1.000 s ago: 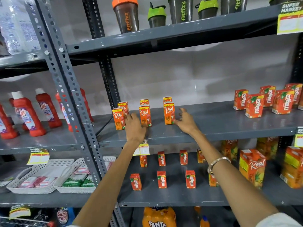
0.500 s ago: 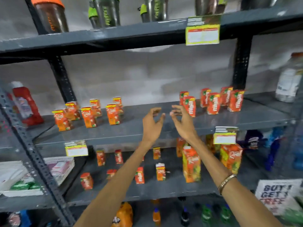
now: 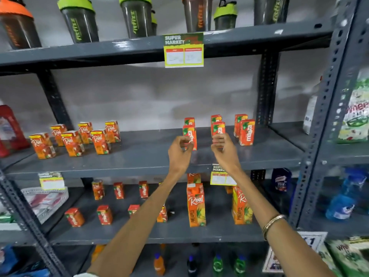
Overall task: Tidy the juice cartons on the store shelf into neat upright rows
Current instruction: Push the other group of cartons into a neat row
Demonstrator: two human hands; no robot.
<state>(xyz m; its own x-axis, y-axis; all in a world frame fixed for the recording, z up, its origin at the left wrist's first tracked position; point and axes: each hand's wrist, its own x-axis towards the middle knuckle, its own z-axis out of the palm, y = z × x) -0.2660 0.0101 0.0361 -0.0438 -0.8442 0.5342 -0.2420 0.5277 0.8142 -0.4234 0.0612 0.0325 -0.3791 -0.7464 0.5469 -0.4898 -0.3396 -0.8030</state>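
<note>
On the grey metal middle shelf [image 3: 151,154], my left hand [image 3: 179,151] pinches a small red-orange Maaza juice carton [image 3: 190,136]; my right hand [image 3: 224,150] pinches its neighbour [image 3: 218,129]. They look light, stiff and tippy, so I'd grip the side faces low.

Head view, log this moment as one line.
stage: straightening Maaza cartons | left hand: at front-left carton | right hand: at front-middle carton | Real cartons: upright
</note>
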